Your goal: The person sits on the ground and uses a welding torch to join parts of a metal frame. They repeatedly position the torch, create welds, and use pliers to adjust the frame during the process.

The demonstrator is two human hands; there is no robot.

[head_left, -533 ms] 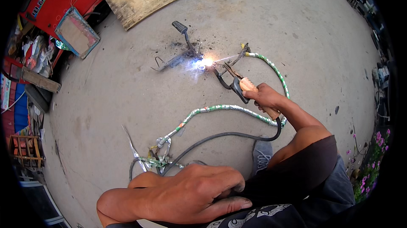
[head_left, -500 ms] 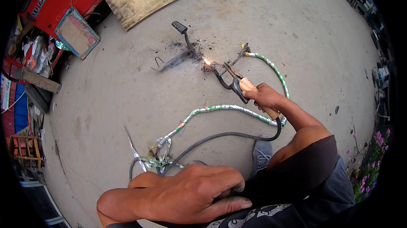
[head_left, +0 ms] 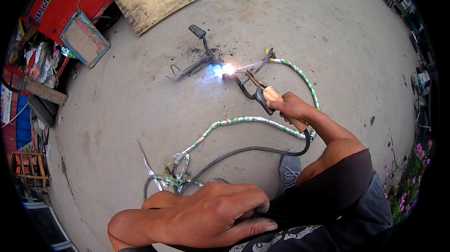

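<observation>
At the far left corner of the concrete ground I see a large red panel bearing yellow and green characters, lying tilted along the ground's edge. Just beside it, leaning against its lower side, stands a flat rectangular board with a pale blue-grey frame and a faded reddish-tan face; whether anything is printed on it I cannot tell. Further down the left edge, a narrow strip of sign in pale and red tones shows, mostly cut off by the rim. I see no screens, and no clear packages.
</observation>
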